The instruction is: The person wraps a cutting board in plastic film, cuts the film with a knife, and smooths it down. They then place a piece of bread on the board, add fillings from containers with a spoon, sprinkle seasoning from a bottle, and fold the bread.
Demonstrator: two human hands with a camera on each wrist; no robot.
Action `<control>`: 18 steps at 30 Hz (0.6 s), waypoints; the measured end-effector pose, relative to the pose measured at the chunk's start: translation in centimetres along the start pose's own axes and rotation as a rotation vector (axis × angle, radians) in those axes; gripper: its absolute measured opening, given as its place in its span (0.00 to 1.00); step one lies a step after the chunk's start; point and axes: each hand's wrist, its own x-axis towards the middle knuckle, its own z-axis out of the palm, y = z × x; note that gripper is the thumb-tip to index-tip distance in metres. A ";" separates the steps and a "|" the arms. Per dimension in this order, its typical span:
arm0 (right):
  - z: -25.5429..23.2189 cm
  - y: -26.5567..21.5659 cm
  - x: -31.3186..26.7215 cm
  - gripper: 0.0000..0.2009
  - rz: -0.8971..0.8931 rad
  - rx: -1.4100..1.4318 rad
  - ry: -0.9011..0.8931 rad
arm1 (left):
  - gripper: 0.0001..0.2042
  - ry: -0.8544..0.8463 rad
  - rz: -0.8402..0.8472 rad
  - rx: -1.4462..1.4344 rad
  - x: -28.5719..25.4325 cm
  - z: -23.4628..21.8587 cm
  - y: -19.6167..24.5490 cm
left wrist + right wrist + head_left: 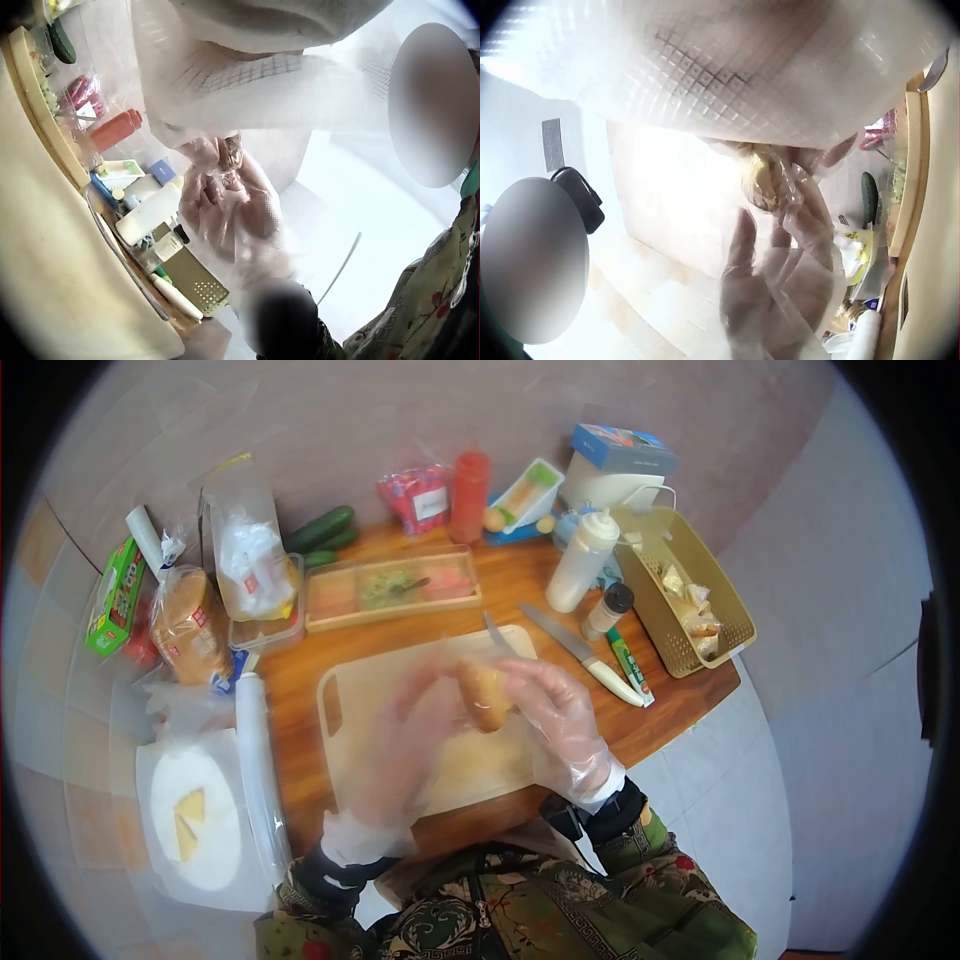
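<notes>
A golden bread roll [483, 695] in clear wrap is held up over the cream cutting board [350, 760]. My right hand [560, 715], in a clear plastic glove, pinches its right side. The gloved left hand [405, 725] is blurred at its left side, fingers bent toward it. In the right wrist view the wrapped roll [763, 180] sits between the fingertips of both hands, the left hand [780, 277] below it. The left wrist view shows the right hand [236, 210] with curled fingers at the wrap. A knife [575, 640] lies right of the board.
Behind the board stands a divided wooden tray [330, 622]. Squeeze bottles [583, 560], a shaker [607, 612] and a basket [735, 635] of wrapped pieces are on the right. Bagged bread [190, 630], a film roll [262, 780] and cheese pieces [187, 825] on white paper are left.
</notes>
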 end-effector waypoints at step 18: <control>-0.1 -0.2 1.3 0.26 -0.790 -0.809 -0.118 | 0.31 -0.363 -0.208 -0.304 -0.1 -4.6 -0.1</control>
